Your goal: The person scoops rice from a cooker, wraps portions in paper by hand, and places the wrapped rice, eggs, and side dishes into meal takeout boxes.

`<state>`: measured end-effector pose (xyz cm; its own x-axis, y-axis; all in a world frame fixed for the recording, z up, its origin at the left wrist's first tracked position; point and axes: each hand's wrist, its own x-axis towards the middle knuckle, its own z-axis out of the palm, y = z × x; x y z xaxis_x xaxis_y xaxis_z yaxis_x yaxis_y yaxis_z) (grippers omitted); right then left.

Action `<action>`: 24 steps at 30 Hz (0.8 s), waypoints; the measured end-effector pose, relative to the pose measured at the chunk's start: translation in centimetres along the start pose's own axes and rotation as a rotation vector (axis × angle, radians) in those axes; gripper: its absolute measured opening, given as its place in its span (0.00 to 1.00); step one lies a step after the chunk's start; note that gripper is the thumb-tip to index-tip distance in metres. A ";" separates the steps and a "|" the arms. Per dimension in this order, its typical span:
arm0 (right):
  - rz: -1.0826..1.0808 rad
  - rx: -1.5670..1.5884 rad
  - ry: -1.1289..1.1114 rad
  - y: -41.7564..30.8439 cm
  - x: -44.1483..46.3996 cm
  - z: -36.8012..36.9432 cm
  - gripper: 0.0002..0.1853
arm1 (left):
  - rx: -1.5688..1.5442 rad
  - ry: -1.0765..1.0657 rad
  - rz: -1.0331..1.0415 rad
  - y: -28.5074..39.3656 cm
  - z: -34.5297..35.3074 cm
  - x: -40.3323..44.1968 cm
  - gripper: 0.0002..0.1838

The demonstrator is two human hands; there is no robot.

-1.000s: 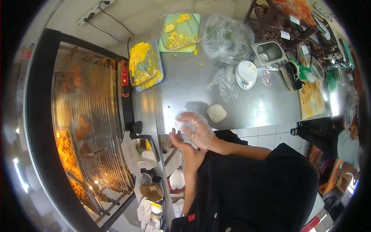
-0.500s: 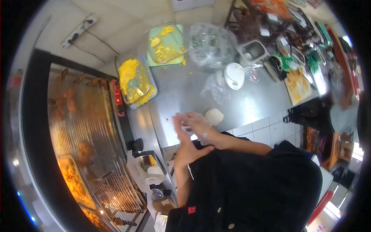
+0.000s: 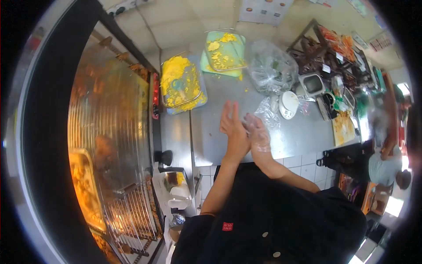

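Over the near part of the steel table (image 3: 215, 143), my two hands come together. My left hand (image 3: 235, 125) is bare and open, its fingers stretched upward and apart. Against its side lies my right hand (image 3: 258, 134), in a clear plastic glove, with the fingers curled. What is between the palms, if anything, is hidden. The white dough ball from the earlier view does not show now. Behind my right hand are a crumpled clear plastic sheet (image 3: 268, 112) and a white kitchen scale (image 3: 289, 104).
Trays with yellow crumbly food (image 3: 178, 79) and a green tray (image 3: 241, 55) stand at the back left. A large clear plastic bag (image 3: 272, 66), a metal container (image 3: 313, 84) and a stained cutting board (image 3: 344, 129) are rightward. Left is a lit glass cabinet (image 3: 110, 132); another person (image 3: 382, 165) is far right.
My hands have risen, and the left fingers now point upward instead of lying beneath the right hand. The view has shifted; the white dough ball on the table is out of sight.
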<state>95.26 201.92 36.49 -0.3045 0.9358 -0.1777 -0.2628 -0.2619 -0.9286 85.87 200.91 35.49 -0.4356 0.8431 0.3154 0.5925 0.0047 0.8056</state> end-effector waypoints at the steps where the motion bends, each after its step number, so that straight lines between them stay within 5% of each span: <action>1: -0.082 -0.061 0.048 -0.2 -0.5 0.8 0.28 | -0.022 0.036 -0.033 -0.5 0.6 0.5 0.55; 3: -0.300 -0.713 -0.110 0.2 -0.4 -1.1 0.32 | -0.065 0.130 -0.114 -0.8 1.2 2.0 0.50; 6: -0.490 -1.218 -0.416 -4.1 -3.7 -0.8 0.35 | -0.185 0.334 -0.185 -3.9 2.2 4.2 0.46; 8: -0.379 -1.113 -0.394 -6.2 -4.0 -0.1 0.35 | -0.285 0.294 -0.171 -4.7 1.6 5.8 0.45; 10: -0.081 -0.678 -0.115 -6.5 -2.3 0.5 0.33 | -0.228 0.167 -0.073 -3.1 1.3 5.8 0.44; 14: -0.115 -0.496 -0.398 1.4 8.0 -3.8 0.30 | -0.151 0.032 0.104 -4.8 1.4 5.3 0.42; 17: -0.187 -0.608 -0.245 3.7 15.2 -5.8 0.28 | -0.009 0.178 -0.147 -7.4 2.3 3.4 0.45; 20: -0.358 -0.777 -0.083 5.0 17.7 -8.5 0.30 | 0.084 0.019 -0.063 -5.6 4.0 -1.0 0.45; 24: -0.149 -1.172 0.125 3.8 13.9 -14.1 0.34 | -0.075 -0.492 0.065 -5.2 10.3 -9.0 0.46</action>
<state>102.98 217.29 25.91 -0.2336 0.9722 -0.0131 0.7298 0.1665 -0.6631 93.68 198.86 23.29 -0.0174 0.9941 0.1070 0.5494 -0.0799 0.8317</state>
